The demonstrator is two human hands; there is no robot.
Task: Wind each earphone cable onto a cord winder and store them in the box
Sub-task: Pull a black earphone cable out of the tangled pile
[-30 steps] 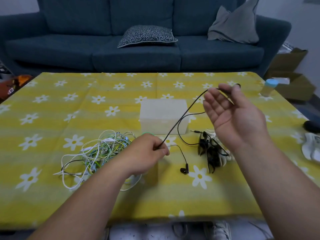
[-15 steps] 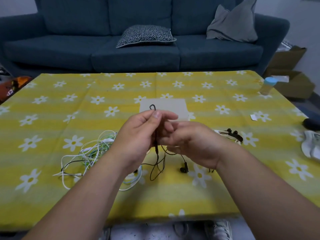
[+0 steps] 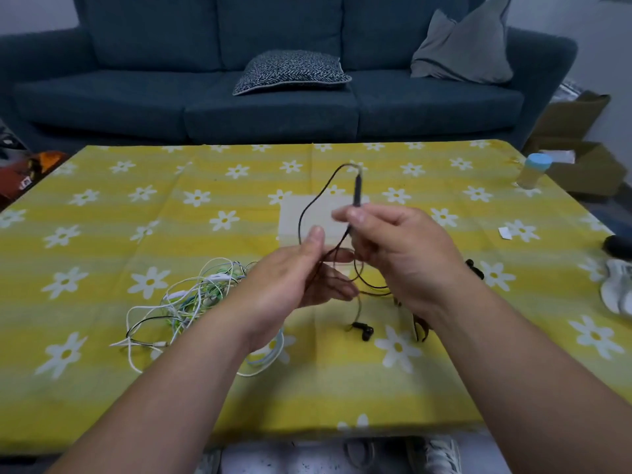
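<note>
Over the box [image 3: 290, 230], right hand [image 3: 403, 254] grip pinching black earphone cable [image 3: 300, 220], left hand [image 3: 290, 285] wide, cable crossing it

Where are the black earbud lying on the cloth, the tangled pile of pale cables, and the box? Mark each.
black earbud [image 3: 364, 331]: head view, on its dark body.
tangled pile of pale cables [image 3: 205, 292]: head view, middle of the tangle.
box [image 3: 295, 224]: head view, its visible left part.

Nothing here reads as words or numbers: the bottle [image 3: 534, 171] at two o'clock, the cardboard boxes [image 3: 581, 131] beyond it and the paper scrap [image 3: 504, 232] on the counter [image 3: 102, 234] show no legible print.
</note>
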